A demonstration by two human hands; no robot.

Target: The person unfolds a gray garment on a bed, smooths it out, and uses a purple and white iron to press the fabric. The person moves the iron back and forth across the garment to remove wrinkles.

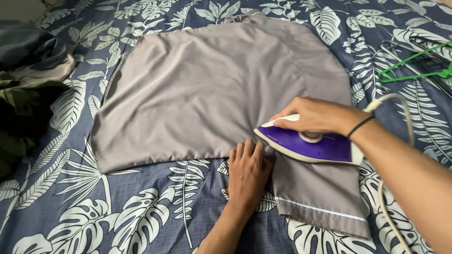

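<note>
The right hand is wrapped over the handle of a purple and white iron, fingers curled shut around it with the forefinger stretched along the white front of the handle, and the iron sits flat on a grey garment, nose pointing toward the left side of the bed. A dark band circles that wrist, and the iron's pale cord loops off behind it and trails down toward the near right corner of the bed. The left hand lies palm down just beside the iron's tip, fingers pressed together and flat, their tips touching the garment's near hem while the palm rests on the leaf-patterned navy bedsheet. The garment is spread across the middle of the bed, one leg or sleeve, hard to say which from here, running down toward the near edge under the iron, with a thin white stripe near its end. A heap of dark clothes is bunched at the left edge, and green and metal hangers lie near the far right corner.
</note>
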